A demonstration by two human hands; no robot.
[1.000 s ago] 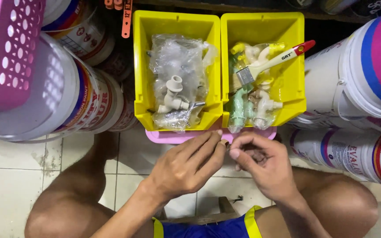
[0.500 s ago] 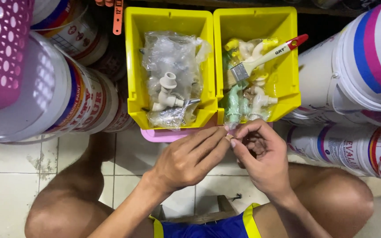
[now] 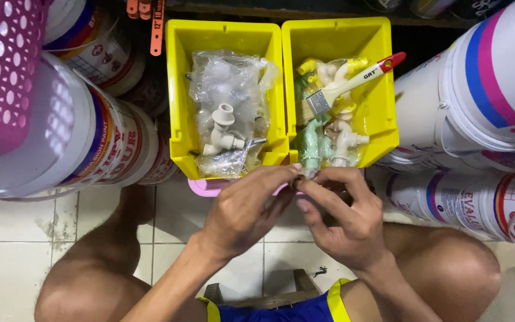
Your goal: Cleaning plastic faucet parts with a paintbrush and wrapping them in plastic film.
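My left hand (image 3: 245, 209) and right hand (image 3: 341, 220) met fingertip to fingertip, pinching a small fitting (image 3: 299, 182) just below the two yellow bins (image 3: 177, 107). Beyond lay bagged plastic taps (image 3: 225, 128) and a paintbrush (image 3: 347, 83).

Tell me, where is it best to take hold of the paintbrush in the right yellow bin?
Probably the cream handle of the paintbrush, from above: it lies slanted on top of the bagged fittings, its red tip over the right yellow bin wall, nothing covering it.
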